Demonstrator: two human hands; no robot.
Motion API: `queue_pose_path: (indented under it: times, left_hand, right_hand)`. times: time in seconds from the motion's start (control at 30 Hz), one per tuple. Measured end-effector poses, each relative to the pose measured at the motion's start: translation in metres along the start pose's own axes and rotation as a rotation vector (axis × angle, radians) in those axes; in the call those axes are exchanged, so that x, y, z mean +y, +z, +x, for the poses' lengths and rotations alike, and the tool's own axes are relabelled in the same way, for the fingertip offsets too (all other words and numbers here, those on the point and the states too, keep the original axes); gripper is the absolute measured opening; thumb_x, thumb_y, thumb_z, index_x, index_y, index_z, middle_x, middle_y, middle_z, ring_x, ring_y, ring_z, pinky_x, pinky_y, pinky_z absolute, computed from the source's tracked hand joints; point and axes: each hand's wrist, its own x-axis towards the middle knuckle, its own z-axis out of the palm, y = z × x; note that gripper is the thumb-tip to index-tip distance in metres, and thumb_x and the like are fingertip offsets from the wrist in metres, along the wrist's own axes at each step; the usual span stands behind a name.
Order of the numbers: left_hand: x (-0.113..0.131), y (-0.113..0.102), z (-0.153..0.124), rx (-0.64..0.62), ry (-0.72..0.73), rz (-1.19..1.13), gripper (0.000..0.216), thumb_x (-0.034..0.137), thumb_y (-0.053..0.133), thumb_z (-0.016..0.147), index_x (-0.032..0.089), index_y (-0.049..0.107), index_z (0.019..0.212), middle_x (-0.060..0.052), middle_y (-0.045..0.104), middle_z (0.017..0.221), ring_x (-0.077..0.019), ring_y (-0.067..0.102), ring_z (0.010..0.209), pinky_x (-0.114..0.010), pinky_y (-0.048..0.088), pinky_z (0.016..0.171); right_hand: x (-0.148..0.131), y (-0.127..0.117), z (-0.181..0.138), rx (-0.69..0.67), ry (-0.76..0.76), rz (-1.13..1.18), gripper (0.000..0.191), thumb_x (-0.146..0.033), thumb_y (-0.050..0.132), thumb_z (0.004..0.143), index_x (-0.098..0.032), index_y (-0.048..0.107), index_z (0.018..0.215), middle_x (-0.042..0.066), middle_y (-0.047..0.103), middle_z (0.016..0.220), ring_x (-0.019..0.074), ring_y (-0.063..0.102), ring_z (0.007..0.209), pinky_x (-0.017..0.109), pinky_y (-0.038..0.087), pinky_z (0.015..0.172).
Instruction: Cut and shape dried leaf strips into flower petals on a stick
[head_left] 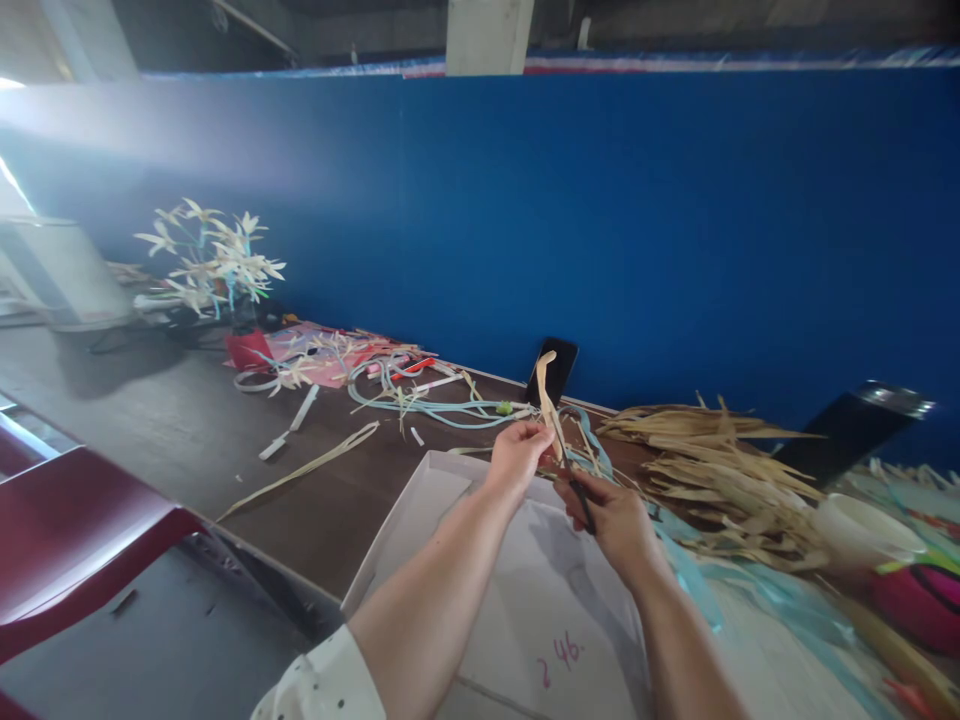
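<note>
My left hand point(517, 452) is closed in a pinch on a pale dried leaf strip point(548, 392) that stands up from my fingers and curls over at its top. My right hand point(609, 510) is closed round the dark handle of a pair of scissors point(579, 497), whose tip meets the strip's lower end. Both hands hover over a white cardboard sheet point(540, 610) marked with red numbers, lying on the dark wooden table point(187, 430).
A heap of dried leaves point(712, 470) lies to the right, beside a white cup point(862, 530) and light blue ribbons point(757, 585). A black phone point(553, 368) leans on the blue wall point(600, 220). Straw flowers point(214, 260) and coloured scraps sit far left; a red chair point(67, 530) stands left.
</note>
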Motion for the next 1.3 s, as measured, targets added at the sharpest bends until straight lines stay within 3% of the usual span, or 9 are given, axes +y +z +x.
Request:
queue_pose_path:
  times: [0.37,0.93,1.3]
  left_hand:
    - [0.0,-0.007,0.004,-0.172,0.022,0.079,0.025,0.034,0.065,0.064,0.011,0.057,0.066,-0.001,0.054,0.055,-0.006,0.045,0.049,-0.02,0.034,0.052]
    - [0.009,-0.007,0.0,-0.234,-0.041,0.151,0.019,0.027,0.064,0.062,0.01,0.056,0.066,-0.001,0.053,0.053,-0.0063,0.043,0.046,-0.021,0.033,0.049]
    - [0.009,-0.01,0.001,-0.257,-0.039,0.206,0.022,0.029,0.065,0.062,0.01,0.058,0.07,-0.001,0.054,0.053,-0.007,0.045,0.048,-0.021,0.036,0.051]
  right_hand:
    - [0.006,-0.004,-0.002,-0.052,0.047,0.205,0.042,-0.045,0.066,0.068,-0.015,0.068,0.097,0.001,0.056,0.059,0.01,0.044,0.047,0.022,0.028,0.042]
    - [0.009,-0.006,0.002,-0.061,0.075,0.259,0.038,-0.043,0.07,0.064,-0.015,0.064,0.089,0.001,0.061,0.058,0.0093,0.047,0.045,0.022,0.033,0.045]
    - [0.009,-0.005,0.001,-0.066,0.006,0.298,0.027,-0.039,0.069,0.068,-0.016,0.059,0.078,-0.003,0.053,0.051,0.0074,0.04,0.044,0.023,0.027,0.044]
